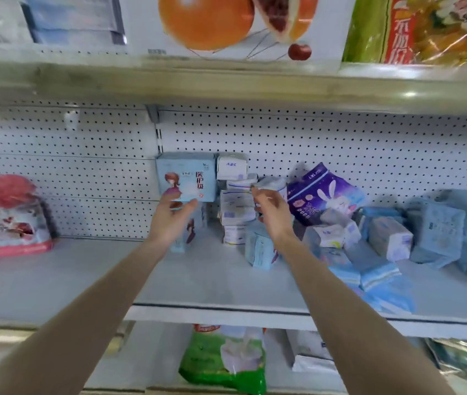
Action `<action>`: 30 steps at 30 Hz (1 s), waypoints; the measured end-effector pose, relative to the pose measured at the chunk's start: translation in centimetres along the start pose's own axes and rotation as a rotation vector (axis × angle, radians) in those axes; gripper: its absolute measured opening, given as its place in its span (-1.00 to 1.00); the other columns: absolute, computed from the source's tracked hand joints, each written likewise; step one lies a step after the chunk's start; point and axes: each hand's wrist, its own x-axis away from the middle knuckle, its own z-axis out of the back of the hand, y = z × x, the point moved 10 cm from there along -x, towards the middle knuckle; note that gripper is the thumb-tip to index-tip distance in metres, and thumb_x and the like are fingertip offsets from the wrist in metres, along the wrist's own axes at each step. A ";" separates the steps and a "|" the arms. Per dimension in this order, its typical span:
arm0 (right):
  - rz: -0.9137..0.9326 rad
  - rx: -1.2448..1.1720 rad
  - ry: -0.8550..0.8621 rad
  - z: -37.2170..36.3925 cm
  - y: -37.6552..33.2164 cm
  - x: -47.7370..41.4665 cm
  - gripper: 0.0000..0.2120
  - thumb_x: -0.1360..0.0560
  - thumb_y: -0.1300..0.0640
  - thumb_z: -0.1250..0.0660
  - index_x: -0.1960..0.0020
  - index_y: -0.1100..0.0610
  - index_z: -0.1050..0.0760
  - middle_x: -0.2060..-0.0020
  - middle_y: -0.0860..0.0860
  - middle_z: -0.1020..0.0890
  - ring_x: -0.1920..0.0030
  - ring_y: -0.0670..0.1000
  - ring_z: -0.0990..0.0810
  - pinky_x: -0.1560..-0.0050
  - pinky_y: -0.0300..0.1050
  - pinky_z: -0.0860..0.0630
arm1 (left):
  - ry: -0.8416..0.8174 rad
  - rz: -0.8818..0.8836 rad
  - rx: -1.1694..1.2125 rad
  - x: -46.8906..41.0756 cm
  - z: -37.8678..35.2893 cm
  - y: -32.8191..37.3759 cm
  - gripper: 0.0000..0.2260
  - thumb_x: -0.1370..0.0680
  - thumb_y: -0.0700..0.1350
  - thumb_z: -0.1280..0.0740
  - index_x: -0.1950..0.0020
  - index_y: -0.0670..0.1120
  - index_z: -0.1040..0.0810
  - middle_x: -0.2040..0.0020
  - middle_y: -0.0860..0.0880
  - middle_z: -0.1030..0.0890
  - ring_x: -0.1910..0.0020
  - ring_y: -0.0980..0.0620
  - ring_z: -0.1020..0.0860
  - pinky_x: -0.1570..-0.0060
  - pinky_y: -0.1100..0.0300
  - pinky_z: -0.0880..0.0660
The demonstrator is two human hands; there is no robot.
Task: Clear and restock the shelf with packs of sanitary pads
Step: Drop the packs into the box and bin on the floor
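Reaching in on forearms [84, 323] from six o'clock. Left hand [174, 216] loose-fingered under blue pack [186, 173] at twelve, gripping nothing; right hand [269, 213] curled at white pack [274, 184], hold unclear. Probably stacking; next, square the pile [236, 208].

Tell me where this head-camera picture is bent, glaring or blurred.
Head view: the wide angle bows the beige upper shelf edge; a glare spot sits on its right part; the pink-topped pack at far left is smeared; the light blue cartoon-girl box at centre reads sharpest.
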 end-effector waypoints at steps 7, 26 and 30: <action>-0.025 0.043 -0.010 -5.2 2.2 -2.7 -0.78 -0.55 -0.02 -0.35 -0.13 0.05 -0.47 0.06 -0.16 -0.56 0.07 -0.20 -0.54 -0.09 -0.17 -0.47 | -0.014 0.035 -0.020 -6.0 2.4 -4.0 -0.76 -0.55 -0.12 -0.39 -0.14 -0.03 -0.37 -0.08 -0.04 -0.46 -0.03 0.03 -0.47 0.09 0.36 -0.34; -0.102 0.080 -0.134 -15.7 5.2 -10.7 -0.38 -0.55 -0.19 -0.27 -0.49 0.04 -0.22 -0.23 -0.10 -0.39 -0.26 -0.07 -0.35 -0.27 -0.11 -0.25 | -0.195 0.197 0.048 -17.5 0.9 -9.5 -0.44 -0.59 0.06 -0.30 -0.51 -0.03 -0.15 -0.38 -0.02 -0.44 -0.32 0.03 -0.46 -0.40 0.01 -0.26; -0.109 0.075 -0.138 -16.5 5.1 -11.0 -0.28 -0.52 -0.26 -0.26 -0.55 0.01 -0.11 -0.46 -0.04 -0.30 -0.45 0.01 -0.27 -0.41 -0.01 -0.21 | -0.186 0.099 0.129 -17.3 0.7 -8.6 -0.81 -0.62 0.00 -0.27 -0.22 0.03 -0.42 -0.02 0.08 -0.58 0.18 0.26 -0.58 0.12 0.29 -0.51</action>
